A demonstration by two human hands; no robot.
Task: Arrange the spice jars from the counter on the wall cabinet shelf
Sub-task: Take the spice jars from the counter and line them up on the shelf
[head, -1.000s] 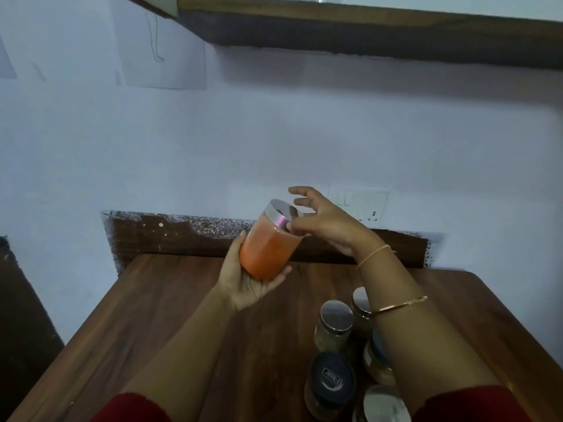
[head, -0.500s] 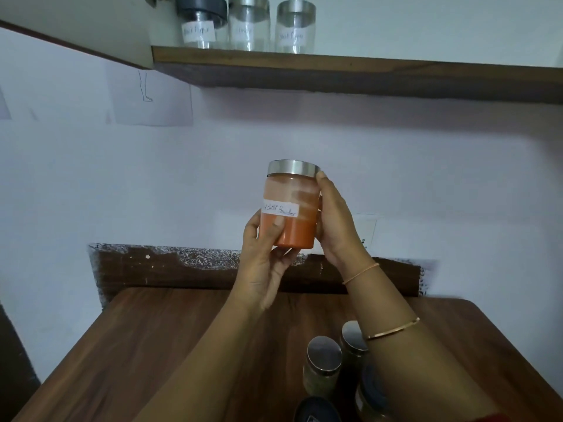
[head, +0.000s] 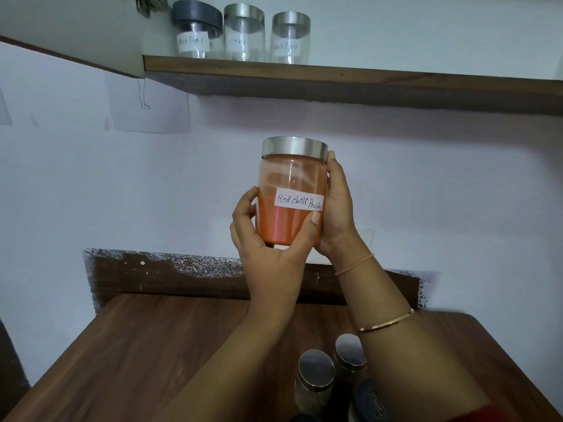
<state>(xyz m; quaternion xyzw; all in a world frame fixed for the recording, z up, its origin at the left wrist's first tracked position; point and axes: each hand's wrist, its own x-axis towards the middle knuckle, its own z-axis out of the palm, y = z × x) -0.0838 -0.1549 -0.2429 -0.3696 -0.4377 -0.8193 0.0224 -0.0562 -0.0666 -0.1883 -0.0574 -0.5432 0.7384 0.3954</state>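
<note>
1. Orange-red powder fills the chilli jar [head: 291, 193], steel lid on top, and it is up in the air between counter and shelf, upright, its handwritten label "Red chilli Powder" facing the camera.
2. Left hand [head: 268, 239] has it from below and from the left: the thumb lies across the lower front of the glass, and the fingers curl round the left side.
3. Right hand [head: 338, 208] cups the right side, palm against the glass. One digit stretches up to touch the lid's rim, and the rest go behind the jar, out of sight.
4. Up top, the wooden shelf [head: 335, 76] carries three glass jars at its left end, side by side and close together. There is a dark-lidded jar [head: 195, 32] labelled black pepper, a steel-lidded middle jar [head: 243, 35] whose label is too faint to read, and a third jar [head: 289, 38], steel-lidded, which also seems to read black pepper.
5. Right of those three, the shelf board shows bare wood, and the chilli jar hangs well below it.
6. Down on the wooden counter [head: 152, 345], more jars cluster near the bottom edge, partly behind the right forearm. Among them are a pale-filled jar [head: 315, 382] with a steel lid and another steel-lidded jar [head: 350, 354] just behind it.
7. A thin gold bangle [head: 387, 321] sits on the right forearm.
</note>
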